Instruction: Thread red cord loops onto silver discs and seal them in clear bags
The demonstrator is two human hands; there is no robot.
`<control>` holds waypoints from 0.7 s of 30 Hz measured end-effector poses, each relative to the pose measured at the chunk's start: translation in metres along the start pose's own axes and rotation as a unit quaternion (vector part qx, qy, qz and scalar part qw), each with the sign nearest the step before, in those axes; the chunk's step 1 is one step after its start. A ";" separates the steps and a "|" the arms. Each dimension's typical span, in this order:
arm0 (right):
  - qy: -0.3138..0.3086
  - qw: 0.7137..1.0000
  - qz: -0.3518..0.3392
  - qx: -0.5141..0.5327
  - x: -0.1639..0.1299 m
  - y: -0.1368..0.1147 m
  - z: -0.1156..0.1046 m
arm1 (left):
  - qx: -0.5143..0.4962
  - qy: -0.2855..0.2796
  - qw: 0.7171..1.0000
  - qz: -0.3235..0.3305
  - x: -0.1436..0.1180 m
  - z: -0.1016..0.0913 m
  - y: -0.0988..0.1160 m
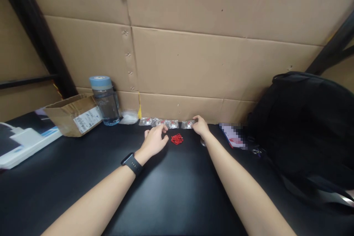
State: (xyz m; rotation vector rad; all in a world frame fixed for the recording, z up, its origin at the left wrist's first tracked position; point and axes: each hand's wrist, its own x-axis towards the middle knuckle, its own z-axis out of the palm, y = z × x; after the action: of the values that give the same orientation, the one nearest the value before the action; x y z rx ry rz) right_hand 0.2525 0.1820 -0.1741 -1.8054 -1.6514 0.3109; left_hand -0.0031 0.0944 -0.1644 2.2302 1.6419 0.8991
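Several small clear plastic packets lie in a row along the foot of the cardboard wall, each with something silvery and a red mark inside. My left hand [156,141], with a black watch [132,163] on its wrist, hovers just in front of the left group of packets [173,124]; its fingers are apart and curved, with nothing in them. At the right end of the row, my right hand [201,127] grips the edge of a separate clear packet [187,125]. Between my hands lies a small heap of red cords [177,139]. A small round object [203,142] is partly hidden under my right wrist.
On the left of the black table [171,199] are a white power strip [24,149], an open cardboard box [74,116] and a blue-lidded water bottle [105,99]. A black backpack [301,129] and a partly blurred flat packet [233,135] lie right. Cardboard [193,66] closes the back.
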 end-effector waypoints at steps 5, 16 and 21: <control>-0.003 0.999 0.012 -0.036 -0.001 -0.008 0.010 | 0.019 -0.007 0.998 0.054 -0.002 0.001 -0.003; -0.085 0.989 -0.089 -0.086 -0.051 0.030 -0.052 | 0.036 -0.034 0.986 0.162 -0.005 0.015 -0.001; -0.126 0.978 -0.149 -0.075 -0.072 0.039 -0.068 | 0.056 -0.025 0.981 0.184 -0.005 0.019 -0.001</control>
State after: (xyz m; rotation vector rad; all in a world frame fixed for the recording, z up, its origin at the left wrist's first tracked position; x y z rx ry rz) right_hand 0.3108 0.0937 -0.1654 -1.6424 -2.1448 0.2974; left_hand 0.0067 0.0936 -0.1813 2.6654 1.3100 0.8403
